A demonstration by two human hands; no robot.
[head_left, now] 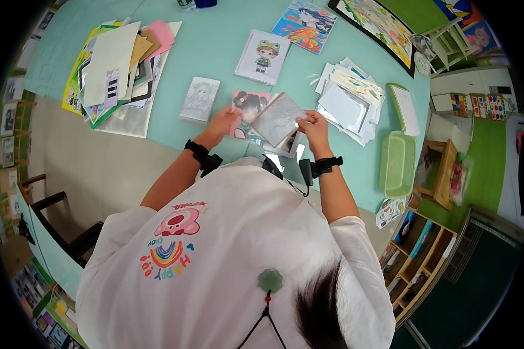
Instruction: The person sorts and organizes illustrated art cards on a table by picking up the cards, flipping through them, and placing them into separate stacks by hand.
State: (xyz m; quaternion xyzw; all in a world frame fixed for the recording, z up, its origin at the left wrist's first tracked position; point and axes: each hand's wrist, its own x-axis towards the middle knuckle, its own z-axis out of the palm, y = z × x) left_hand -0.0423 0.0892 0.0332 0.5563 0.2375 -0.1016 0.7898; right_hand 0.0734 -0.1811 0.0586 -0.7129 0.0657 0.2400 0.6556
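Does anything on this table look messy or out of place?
The left paper pile is splayed and seems to overhang the table; the right pile is fanned, unlike the squared-up card stack by the left hand. Nothing looks spilled.

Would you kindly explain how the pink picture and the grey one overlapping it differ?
The pink picture is colourful; the grey picture is nearly colourless. The pink picture sits fairly straight, while the grey picture is turned askew. Both look four-sided.
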